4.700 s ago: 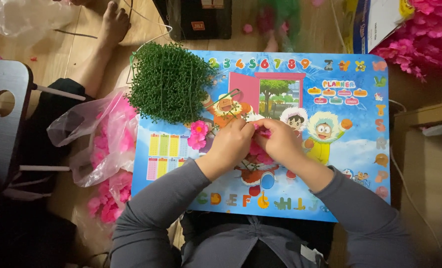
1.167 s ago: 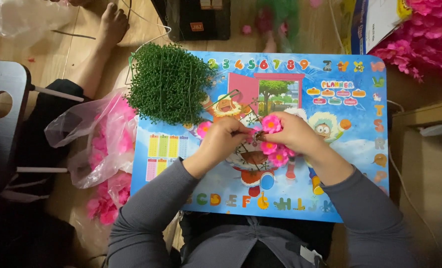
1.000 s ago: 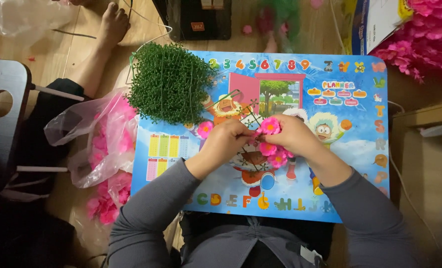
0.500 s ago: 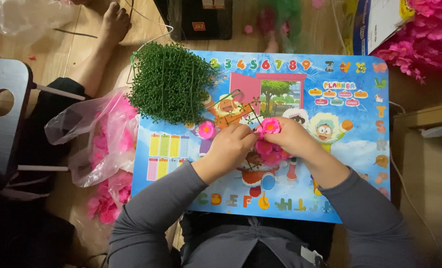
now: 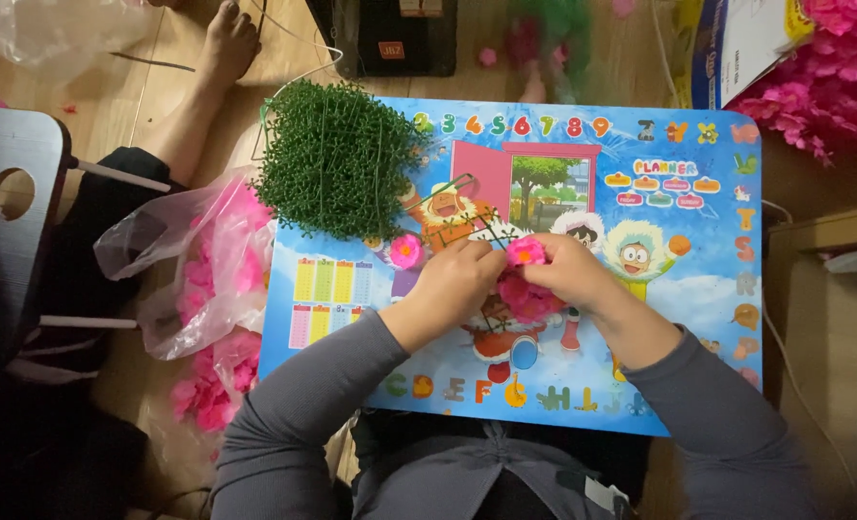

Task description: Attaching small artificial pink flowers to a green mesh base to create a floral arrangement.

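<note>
Both hands meet in the middle of a small blue cartoon-printed table top, the kind with coloured letters and numbers round the edge. The left hand is curled with its fingertips pinched on the bunch of pink fabric flowers and the thin green wire grid they sit on. The right hand is closed round the same bunch from the other side, thumb and fingers on the top bloom. So the flower bunch is right between the two hands, just above the table's centre, partly hidden by the fingers. How tight either pinch is, hard to say.

One loose pink flower lies on the table just left of the left hand, near the lower edge of a dense green plastic grass mat that covers the table's upper left corner and hangs a bit over the edge.

Containers: a crinkly clear plastic bag slumps on the wooden floor against the table's left side, mouth open, stuffed with more pink flowers, and a few pink blooms lie on the floor below it. A big heap of pink flowers fills the top right corner, next to a white and blue cardboard box.

Another person's bare foot rests on the floor at the top left, beside a dark stool.
</note>
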